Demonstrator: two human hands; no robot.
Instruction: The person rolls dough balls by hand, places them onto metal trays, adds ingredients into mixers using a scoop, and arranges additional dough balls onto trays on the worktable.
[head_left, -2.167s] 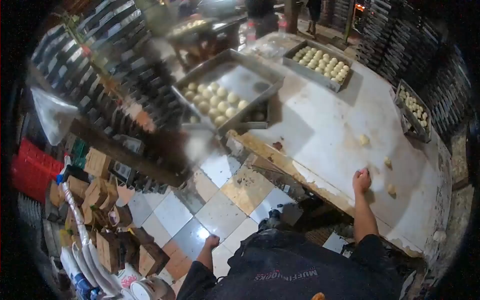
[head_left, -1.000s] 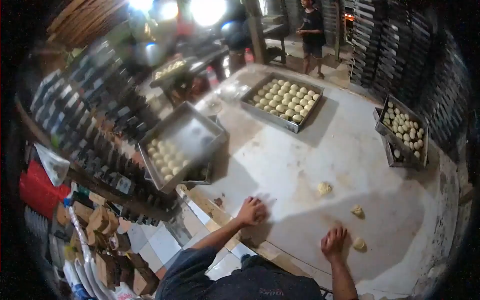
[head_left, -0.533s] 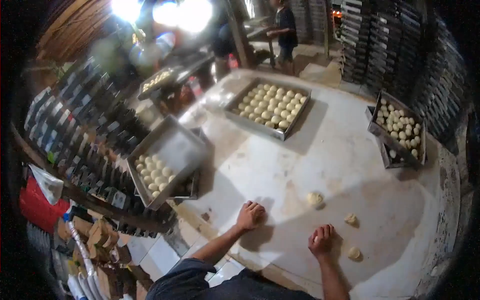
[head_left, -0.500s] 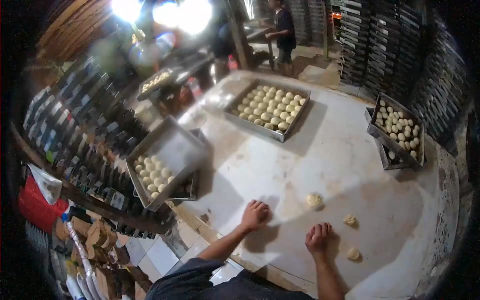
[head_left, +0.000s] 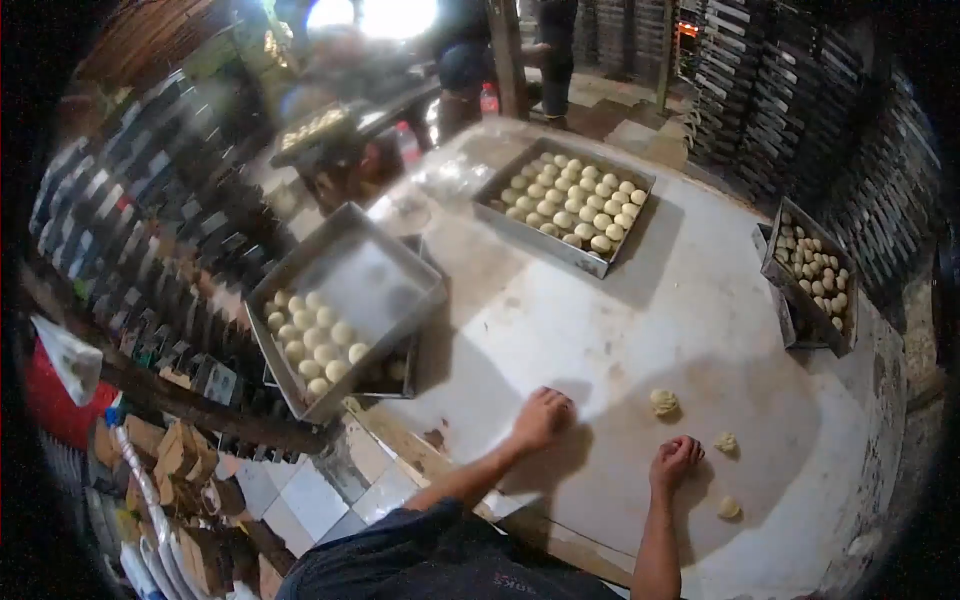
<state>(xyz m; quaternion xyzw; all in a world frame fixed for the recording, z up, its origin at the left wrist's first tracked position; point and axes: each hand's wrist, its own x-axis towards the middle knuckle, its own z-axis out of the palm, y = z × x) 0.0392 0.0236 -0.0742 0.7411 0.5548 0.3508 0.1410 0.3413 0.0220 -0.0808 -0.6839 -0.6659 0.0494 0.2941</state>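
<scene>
My left hand (head_left: 545, 417) rests on the floury white tabletop, fingers curled down into a cupped, closed shape. Whatever may lie under its palm is hidden. To the right, my right hand (head_left: 678, 461) is also closed against the table, and its contents cannot be seen. Just beyond that hand sits a rough dough lump (head_left: 664, 403). A smaller dough piece (head_left: 726, 442) and a third dough piece (head_left: 729, 508) lie to its right. A metal tray (head_left: 425, 290) at the left is partly filled with smooth round dough balls (head_left: 318, 340).
A full tray of dough balls (head_left: 570, 205) stands at the table's far side. Stacked trays (head_left: 850, 335) with more balls sit at the right edge. Tall tray stacks (head_left: 740, 100) line the walls. People (head_left: 556, 60) stand at the back. Cardboard (head_left: 180, 465) lies lower left.
The whole view has shifted, so the table and trays appear farther right. Both hands stay curled on the table; the right one is slightly closer to the rough dough lump.
</scene>
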